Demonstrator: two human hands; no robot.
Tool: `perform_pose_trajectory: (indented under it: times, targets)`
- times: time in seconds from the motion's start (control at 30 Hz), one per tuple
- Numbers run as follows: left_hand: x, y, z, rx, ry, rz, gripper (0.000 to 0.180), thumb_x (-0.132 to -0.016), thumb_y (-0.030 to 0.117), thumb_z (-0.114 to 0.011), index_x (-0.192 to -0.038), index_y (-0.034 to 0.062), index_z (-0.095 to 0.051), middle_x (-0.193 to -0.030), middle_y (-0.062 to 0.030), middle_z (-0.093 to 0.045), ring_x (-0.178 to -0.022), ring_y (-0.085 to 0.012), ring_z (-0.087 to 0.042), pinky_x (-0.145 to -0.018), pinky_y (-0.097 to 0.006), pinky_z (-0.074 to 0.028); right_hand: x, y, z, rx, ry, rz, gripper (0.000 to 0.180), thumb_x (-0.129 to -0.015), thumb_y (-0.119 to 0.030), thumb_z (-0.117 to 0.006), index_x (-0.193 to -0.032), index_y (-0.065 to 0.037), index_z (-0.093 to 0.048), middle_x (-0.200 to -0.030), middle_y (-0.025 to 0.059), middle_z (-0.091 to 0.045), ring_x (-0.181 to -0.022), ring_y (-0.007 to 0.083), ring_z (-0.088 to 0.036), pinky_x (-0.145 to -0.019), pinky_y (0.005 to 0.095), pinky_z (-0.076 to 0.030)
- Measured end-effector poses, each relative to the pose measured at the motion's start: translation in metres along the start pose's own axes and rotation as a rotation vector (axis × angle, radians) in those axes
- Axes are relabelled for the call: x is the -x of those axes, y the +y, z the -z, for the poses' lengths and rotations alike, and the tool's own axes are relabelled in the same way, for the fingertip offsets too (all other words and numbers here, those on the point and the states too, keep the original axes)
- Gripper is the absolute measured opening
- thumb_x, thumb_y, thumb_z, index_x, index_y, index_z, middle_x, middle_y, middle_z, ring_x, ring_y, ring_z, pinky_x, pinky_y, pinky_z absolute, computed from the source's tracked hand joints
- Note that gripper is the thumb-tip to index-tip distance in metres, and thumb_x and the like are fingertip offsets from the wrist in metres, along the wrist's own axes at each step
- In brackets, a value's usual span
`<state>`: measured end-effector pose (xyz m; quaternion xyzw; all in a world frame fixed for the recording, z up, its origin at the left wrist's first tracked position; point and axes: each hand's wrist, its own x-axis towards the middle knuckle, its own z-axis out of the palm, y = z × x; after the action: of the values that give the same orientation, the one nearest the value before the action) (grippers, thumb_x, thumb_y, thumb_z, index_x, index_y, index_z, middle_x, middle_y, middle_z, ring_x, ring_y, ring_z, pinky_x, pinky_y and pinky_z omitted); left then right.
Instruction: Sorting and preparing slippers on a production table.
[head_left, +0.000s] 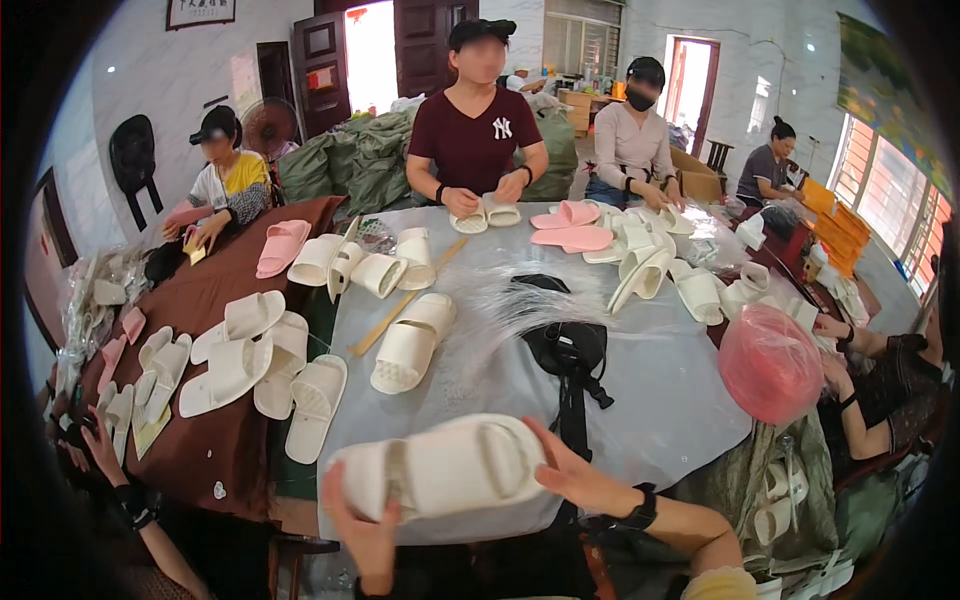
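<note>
Just above the near edge of the table I hold a cream-white slide slipper [448,472] crosswise, slightly blurred. I cannot tell whether a second one is nested with it. My left hand [365,530] grips its left end, thumb and fingers on either side. Around the right end closes my right hand [585,478], a black band on that wrist. Beyond them, a pair of cream slippers [412,343] lies on the grey table cover [660,400]. A black bag [566,352] with a hanging strap sits to its right, beside a heap of thin clear plastic [505,305].
Cream slippers [232,372] cover the brown cloth at left, with a pink slipper [283,247] farther back. A wooden stick [405,297] crosses the table. At right are a pink plastic bundle [770,365] and more slippers. A person [478,140] stands opposite; several others work around the tables.
</note>
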<state>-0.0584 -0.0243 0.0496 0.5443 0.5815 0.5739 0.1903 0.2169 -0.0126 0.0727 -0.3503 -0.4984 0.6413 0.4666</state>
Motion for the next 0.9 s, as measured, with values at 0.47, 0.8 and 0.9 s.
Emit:
perform_pose_trajectory:
  times: [0.47, 0.8, 0.9]
  targets:
    - [-0.013, -0.031, -0.009, -0.216, -0.138, -0.06, 0.067, -0.054, 0.009, -0.068, -0.118, 0.0074, -0.049, -0.13, -0.0212, -0.034, -0.12, -0.0381, -0.033, -0.099, -0.045, -0.029, 0.087, -0.044, 0.074, 0.098, 0.795, 0.14, 0.03, -0.092, -0.022, -0.05, -0.109, 0.003, -0.056, -0.102, 0.0056, -0.06, -0.089, 0.0113, -0.057, -0.079, 0.0258, -0.046]
    - [-0.057, -0.024, -0.042, -0.311, -0.508, -0.435, 0.072, -0.066, 0.024, -0.075, -0.128, 0.0056, -0.043, -0.14, -0.0146, -0.032, -0.128, -0.0313, -0.032, -0.102, -0.042, -0.026, 0.067, -0.074, 0.094, 0.181, 0.91, 0.29, 0.03, -0.092, -0.023, -0.05, -0.104, 0.003, -0.058, -0.097, 0.0037, -0.061, -0.084, 0.0112, -0.057, -0.075, 0.0254, -0.046]
    - [-0.037, -0.012, -0.022, -0.081, -0.508, -0.311, 0.071, -0.07, 0.024, -0.074, -0.129, 0.0037, -0.04, -0.139, -0.0136, -0.034, -0.127, -0.0294, -0.035, -0.101, -0.041, -0.029, 0.039, -0.066, 0.082, 0.343, 0.69, 0.066, 0.029, -0.091, -0.024, -0.052, -0.101, 0.002, -0.06, -0.093, 0.0033, -0.062, -0.08, 0.0101, -0.057, -0.072, 0.0246, -0.046]
